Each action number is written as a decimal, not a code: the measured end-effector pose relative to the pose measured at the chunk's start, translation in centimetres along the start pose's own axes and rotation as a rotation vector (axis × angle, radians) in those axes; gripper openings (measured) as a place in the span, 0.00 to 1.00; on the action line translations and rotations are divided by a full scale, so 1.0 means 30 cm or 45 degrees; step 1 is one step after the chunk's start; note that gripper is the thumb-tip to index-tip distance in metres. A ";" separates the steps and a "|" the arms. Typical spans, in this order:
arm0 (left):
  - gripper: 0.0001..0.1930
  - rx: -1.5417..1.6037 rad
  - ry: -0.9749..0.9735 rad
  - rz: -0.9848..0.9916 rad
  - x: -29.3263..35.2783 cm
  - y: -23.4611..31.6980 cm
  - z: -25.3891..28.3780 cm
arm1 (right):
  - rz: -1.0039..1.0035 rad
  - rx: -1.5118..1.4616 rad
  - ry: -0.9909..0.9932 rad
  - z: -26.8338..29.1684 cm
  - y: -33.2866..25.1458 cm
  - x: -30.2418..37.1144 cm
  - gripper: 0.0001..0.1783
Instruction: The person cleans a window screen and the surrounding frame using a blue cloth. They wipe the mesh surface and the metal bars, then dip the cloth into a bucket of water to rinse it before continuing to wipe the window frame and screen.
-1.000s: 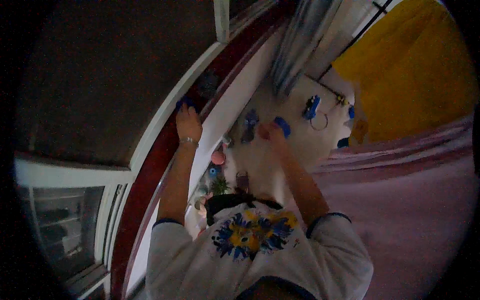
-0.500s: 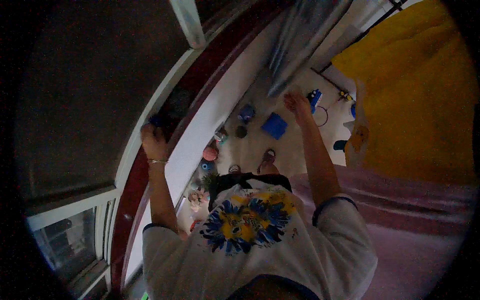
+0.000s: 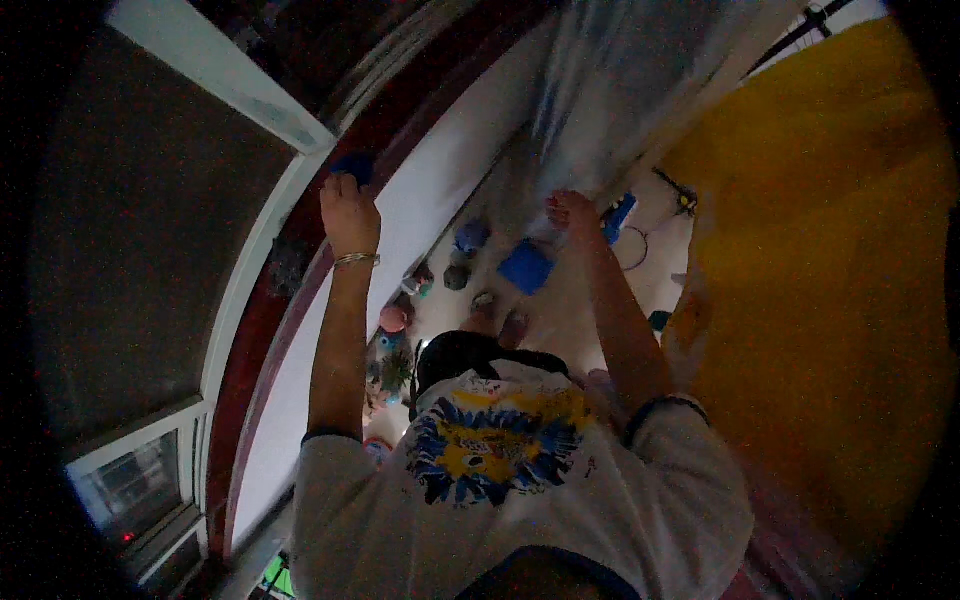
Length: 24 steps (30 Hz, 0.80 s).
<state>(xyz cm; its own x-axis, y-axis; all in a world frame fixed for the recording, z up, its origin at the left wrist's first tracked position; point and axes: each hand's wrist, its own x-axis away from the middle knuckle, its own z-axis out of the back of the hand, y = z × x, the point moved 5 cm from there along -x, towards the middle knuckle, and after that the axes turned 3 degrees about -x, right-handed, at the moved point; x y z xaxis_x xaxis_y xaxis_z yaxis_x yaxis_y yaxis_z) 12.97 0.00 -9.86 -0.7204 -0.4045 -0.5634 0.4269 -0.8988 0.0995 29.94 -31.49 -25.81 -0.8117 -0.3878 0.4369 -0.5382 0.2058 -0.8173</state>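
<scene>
On the dark red windowsill (image 3: 250,350), my left hand (image 3: 350,215) presses down with its fingers closed on a dark blue cloth (image 3: 352,167). The cloth bunches just beyond the fingertips, and part of it is hidden under them. A bracelet circles that wrist. A dark grey, rough-looking patch or lump (image 3: 290,265) lies on the sill, nearer to me than the hand. My right hand (image 3: 572,210) hangs in the air over the floor, fingers loosely curled and apart, with nothing visible in them. Just beyond it hangs a pale, see-through curtain (image 3: 620,90), blurred by motion.
A white window frame (image 3: 270,215) borders the sill on the left. Along the wall stand a pink ball (image 3: 394,319), a plant (image 3: 396,370) and other small things. A blue square (image 3: 526,267) and a hoop (image 3: 633,248) lie on the floor. Yellow fabric (image 3: 820,300) fills the right.
My left hand has slid the blue cloth farther along the sill, past the grey patch. My body has moved forward and turned. The curtain has shifted, and the yellow fabric fills more of the right.
</scene>
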 end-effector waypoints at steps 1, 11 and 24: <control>0.07 -0.053 -0.195 0.066 -0.026 -0.005 -0.071 | -0.049 0.081 -0.087 0.027 0.014 -0.053 0.14; 0.07 -0.096 -0.526 0.077 -0.197 0.098 -0.344 | 0.223 0.312 -0.176 -0.117 -0.129 -0.157 0.11; 0.11 -0.072 -0.311 -0.072 -0.393 0.228 -0.488 | 2.521 1.243 1.310 -0.437 -1.233 0.499 0.35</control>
<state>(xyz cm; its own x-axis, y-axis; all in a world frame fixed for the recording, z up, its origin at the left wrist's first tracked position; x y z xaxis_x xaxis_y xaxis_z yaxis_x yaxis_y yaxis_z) 32.39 1.08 -14.54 -0.8518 -0.3888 -0.3512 0.4069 -0.9131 0.0239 34.73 -33.12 15.90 0.0119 0.0863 -0.9962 0.6228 -0.7801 -0.0601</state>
